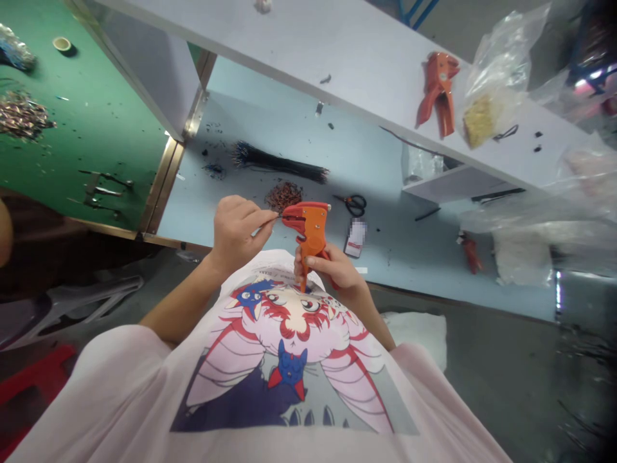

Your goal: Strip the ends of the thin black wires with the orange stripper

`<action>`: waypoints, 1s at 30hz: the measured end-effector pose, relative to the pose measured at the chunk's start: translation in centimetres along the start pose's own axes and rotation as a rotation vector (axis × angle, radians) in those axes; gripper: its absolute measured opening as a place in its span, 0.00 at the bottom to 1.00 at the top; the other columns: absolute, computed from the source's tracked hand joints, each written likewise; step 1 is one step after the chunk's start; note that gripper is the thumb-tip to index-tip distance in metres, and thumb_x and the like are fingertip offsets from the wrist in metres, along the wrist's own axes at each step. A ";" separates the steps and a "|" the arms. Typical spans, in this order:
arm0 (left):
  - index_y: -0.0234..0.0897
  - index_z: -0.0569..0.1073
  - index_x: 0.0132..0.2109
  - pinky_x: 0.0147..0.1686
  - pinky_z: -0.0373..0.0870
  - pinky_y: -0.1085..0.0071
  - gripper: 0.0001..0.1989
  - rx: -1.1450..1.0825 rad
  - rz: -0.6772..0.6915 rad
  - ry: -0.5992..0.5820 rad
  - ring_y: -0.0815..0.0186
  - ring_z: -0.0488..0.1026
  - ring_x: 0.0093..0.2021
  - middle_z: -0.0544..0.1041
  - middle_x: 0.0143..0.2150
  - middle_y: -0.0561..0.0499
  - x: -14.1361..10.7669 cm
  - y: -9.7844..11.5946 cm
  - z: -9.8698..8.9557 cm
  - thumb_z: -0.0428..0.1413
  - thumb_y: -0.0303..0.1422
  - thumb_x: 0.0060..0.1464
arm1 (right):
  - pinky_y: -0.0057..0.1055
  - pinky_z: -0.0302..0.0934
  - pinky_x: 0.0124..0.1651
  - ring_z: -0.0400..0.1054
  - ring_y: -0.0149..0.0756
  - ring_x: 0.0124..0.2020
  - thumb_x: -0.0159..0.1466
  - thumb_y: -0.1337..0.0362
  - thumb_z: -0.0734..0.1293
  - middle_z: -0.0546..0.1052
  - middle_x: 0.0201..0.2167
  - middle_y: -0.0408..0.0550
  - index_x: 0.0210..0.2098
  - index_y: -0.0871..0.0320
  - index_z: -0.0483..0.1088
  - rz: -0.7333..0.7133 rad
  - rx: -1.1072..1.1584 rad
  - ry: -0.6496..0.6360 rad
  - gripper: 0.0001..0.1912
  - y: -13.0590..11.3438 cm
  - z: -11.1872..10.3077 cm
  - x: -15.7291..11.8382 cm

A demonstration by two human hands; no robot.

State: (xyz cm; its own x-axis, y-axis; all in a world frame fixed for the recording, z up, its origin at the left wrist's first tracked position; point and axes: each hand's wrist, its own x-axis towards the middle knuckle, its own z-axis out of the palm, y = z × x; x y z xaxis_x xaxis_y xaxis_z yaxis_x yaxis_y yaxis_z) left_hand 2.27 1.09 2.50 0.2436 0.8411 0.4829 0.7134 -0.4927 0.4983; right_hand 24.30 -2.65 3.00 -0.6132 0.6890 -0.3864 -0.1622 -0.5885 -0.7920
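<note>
My right hand [332, 270] grips the handle of an orange wire stripper [309, 231], which stands upright in front of my chest. My left hand [236, 233] pinches a thin dark wire [272, 218] between finger and thumb, and the wire's tip reaches into the stripper's jaws. Just beyond the tool lies a small heap of reddish-brown wire scraps [283, 196]. Behind that heap is a long bundle of black wires [279, 163] on the pale blue bench [395, 257]. Black-handled scissors [354, 204] rest to the right of the scraps.
A white shelf [289, 64] runs above the bench, holding a second orange stripper [438, 93] and a plastic bag [496, 80]. A green table [96, 122] with metal pieces lies left. Plastic sheeting hangs at right. A red stool [33, 379] stands low left.
</note>
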 end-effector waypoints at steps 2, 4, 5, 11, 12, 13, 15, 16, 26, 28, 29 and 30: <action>0.42 0.75 0.34 0.36 0.59 0.62 0.06 0.019 0.010 0.008 0.64 0.67 0.30 0.74 0.25 0.52 0.0 0.0 -0.1 0.54 0.33 0.55 | 0.30 0.67 0.29 0.69 0.32 0.26 0.59 0.57 0.69 0.73 0.26 0.45 0.37 0.61 0.67 0.008 -0.005 -0.002 0.14 0.0 0.0 0.0; 0.43 0.75 0.34 0.36 0.59 0.62 0.05 0.031 0.022 0.010 0.64 0.67 0.29 0.73 0.25 0.52 -0.1 0.1 -0.2 0.54 0.33 0.54 | 0.30 0.66 0.29 0.69 0.33 0.26 0.59 0.57 0.69 0.72 0.26 0.46 0.37 0.62 0.67 0.011 -0.009 -0.011 0.14 0.0 -0.1 0.0; 0.43 0.76 0.34 0.36 0.59 0.62 0.05 0.034 0.029 0.013 0.64 0.67 0.29 0.73 0.25 0.52 -0.1 0.1 -0.2 0.54 0.32 0.54 | 0.30 0.66 0.29 0.69 0.33 0.26 0.59 0.57 0.69 0.72 0.26 0.46 0.37 0.62 0.67 0.011 -0.011 -0.015 0.14 0.0 -0.1 0.0; 0.43 0.76 0.34 0.37 0.59 0.62 0.05 0.066 0.048 0.002 0.64 0.66 0.29 0.72 0.25 0.52 -0.3 -0.1 -0.2 0.54 0.32 0.54 | 0.29 0.66 0.29 0.69 0.32 0.26 0.60 0.57 0.68 0.72 0.27 0.45 0.38 0.62 0.67 -0.003 -0.034 -0.018 0.14 0.1 -0.1 0.1; 0.43 0.76 0.34 0.37 0.59 0.62 0.05 0.072 0.049 -0.003 0.64 0.65 0.29 0.72 0.25 0.52 -0.3 -0.1 -0.2 0.54 0.32 0.54 | 0.29 0.66 0.28 0.69 0.31 0.26 0.61 0.57 0.67 0.72 0.26 0.44 0.38 0.61 0.67 -0.005 -0.038 -0.015 0.13 0.1 -0.1 0.1; 0.43 0.76 0.34 0.37 0.59 0.62 0.06 0.077 0.052 -0.004 0.64 0.65 0.29 0.72 0.25 0.52 -0.3 -0.1 -0.2 0.54 0.32 0.54 | 0.28 0.65 0.27 0.69 0.31 0.25 0.61 0.57 0.67 0.71 0.25 0.44 0.37 0.61 0.67 -0.007 -0.042 -0.012 0.13 0.2 0.0 0.1; 0.43 0.76 0.34 0.37 0.58 0.62 0.05 0.084 0.060 -0.003 0.64 0.65 0.29 0.71 0.25 0.52 -0.2 -0.1 -0.2 0.54 0.32 0.54 | 0.27 0.64 0.25 0.68 0.31 0.23 0.61 0.57 0.67 0.71 0.24 0.43 0.36 0.61 0.66 -0.009 -0.051 -0.006 0.12 0.2 0.0 0.2; 0.43 0.76 0.34 0.36 0.58 0.62 0.05 0.085 0.064 0.000 0.64 0.65 0.30 0.71 0.25 0.52 -0.2 -0.2 -0.2 0.54 0.32 0.53 | 0.27 0.63 0.24 0.68 0.31 0.22 0.61 0.57 0.67 0.71 0.23 0.42 0.35 0.60 0.66 -0.011 -0.059 -0.003 0.12 0.2 0.1 0.2; 0.41 0.76 0.34 0.35 0.57 0.64 0.05 0.093 0.092 -0.005 0.65 0.65 0.29 0.72 0.24 0.52 -0.4 -0.3 0.2 0.55 0.31 0.53 | 0.24 0.52 0.15 0.54 0.24 0.11 0.60 0.53 0.66 0.61 0.12 0.35 0.21 0.58 0.59 0.016 -0.044 0.104 0.19 1.2 0.5 0.6; 0.41 0.75 0.33 0.35 0.57 0.64 0.04 0.107 0.089 0.013 0.65 0.65 0.28 0.71 0.24 0.52 -0.4 -0.4 0.3 0.55 0.31 0.53 | 0.24 0.54 0.16 0.55 0.24 0.12 0.59 0.52 0.67 0.62 0.13 0.36 0.23 0.59 0.61 0.017 -0.002 0.117 0.19 1.4 0.5 0.7; 0.40 0.74 0.32 0.34 0.57 0.64 0.04 0.110 0.081 0.025 0.65 0.65 0.28 0.71 0.23 0.53 -0.4 -0.4 0.4 0.55 0.31 0.54 | 0.25 0.58 0.20 0.60 0.26 0.15 0.58 0.52 0.68 0.66 0.16 0.38 0.25 0.60 0.63 0.011 0.015 0.107 0.17 1.4 0.5 0.7; 0.40 0.74 0.32 0.34 0.57 0.65 0.04 0.109 0.067 0.036 0.66 0.65 0.27 0.71 0.23 0.53 -0.3 -0.4 0.4 0.55 0.31 0.54 | 0.27 0.63 0.24 0.65 0.28 0.19 0.56 0.52 0.69 0.70 0.20 0.41 0.30 0.60 0.66 0.004 0.032 0.090 0.17 1.3 0.5 0.7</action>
State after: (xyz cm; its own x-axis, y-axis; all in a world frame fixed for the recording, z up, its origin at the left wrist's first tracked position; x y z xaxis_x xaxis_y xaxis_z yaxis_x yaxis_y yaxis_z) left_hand 2.11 1.10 1.85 0.2713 0.7975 0.5388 0.7640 -0.5190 0.3834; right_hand 23.29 -3.16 1.92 -0.5421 0.7208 -0.4320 -0.1854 -0.6040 -0.7751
